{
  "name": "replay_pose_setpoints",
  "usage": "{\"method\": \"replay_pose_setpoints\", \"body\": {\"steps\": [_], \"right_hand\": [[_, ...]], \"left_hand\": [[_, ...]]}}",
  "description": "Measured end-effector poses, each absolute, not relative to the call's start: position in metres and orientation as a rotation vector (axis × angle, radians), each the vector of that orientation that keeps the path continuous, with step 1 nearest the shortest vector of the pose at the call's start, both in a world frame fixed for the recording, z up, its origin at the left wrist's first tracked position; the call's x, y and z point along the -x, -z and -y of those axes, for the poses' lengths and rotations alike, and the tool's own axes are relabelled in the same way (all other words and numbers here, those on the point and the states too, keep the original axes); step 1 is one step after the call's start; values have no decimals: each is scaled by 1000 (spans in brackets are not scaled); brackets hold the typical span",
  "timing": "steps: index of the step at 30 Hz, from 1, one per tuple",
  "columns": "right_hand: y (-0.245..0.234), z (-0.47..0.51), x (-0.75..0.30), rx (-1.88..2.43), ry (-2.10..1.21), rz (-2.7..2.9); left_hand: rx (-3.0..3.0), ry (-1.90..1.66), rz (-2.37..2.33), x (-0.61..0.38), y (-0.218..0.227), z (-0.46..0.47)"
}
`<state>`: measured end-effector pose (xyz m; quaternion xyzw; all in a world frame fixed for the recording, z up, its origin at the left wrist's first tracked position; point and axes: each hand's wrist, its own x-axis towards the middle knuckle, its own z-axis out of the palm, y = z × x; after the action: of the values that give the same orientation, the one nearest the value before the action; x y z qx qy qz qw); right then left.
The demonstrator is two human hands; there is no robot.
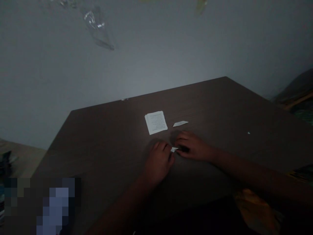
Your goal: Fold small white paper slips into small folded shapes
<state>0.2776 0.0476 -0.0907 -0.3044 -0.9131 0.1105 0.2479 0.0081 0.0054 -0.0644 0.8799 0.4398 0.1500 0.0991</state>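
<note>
Both hands rest on a dark brown table (pixel 102 137) and meet over a small white piece of paper (pixel 174 149). My left hand (pixel 158 161) has its fingers curled and pinches the paper's left end. My right hand (pixel 193 146) presses down on the paper's right end with closed fingers. Most of the small paper is hidden between the fingertips. Just beyond the hands lies a stack of square printed paper sheets (pixel 156 122). To the right of the stack sits a small folded white paper (pixel 180 123).
A grey wall rises behind the table's far edge. A clear plastic bag (pixel 97 27) hangs high on the wall at the left. A tiny white scrap (pixel 248 133) lies at the right of the table. A blurred patch covers the bottom left corner.
</note>
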Motion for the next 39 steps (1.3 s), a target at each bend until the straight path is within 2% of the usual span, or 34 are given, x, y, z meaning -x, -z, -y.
{"method": "replay_pose_setpoints", "body": {"steps": [6, 14, 29, 39], "right_hand": [[89, -52, -274, 733, -247, 2465], [97, -61, -273, 603, 0, 2422], [91, -46, -264, 752, -215, 2319], [87, -38, -251, 776, -67, 2246]], "left_hand": [[-2613, -530, -1253, -6, 68, -12], [-2634, -680, -1051, -1, 70, -24], [-2660, -795, -1115, 10, 64, -17], [-2612, -902, -1135, -5, 59, -5]]}}
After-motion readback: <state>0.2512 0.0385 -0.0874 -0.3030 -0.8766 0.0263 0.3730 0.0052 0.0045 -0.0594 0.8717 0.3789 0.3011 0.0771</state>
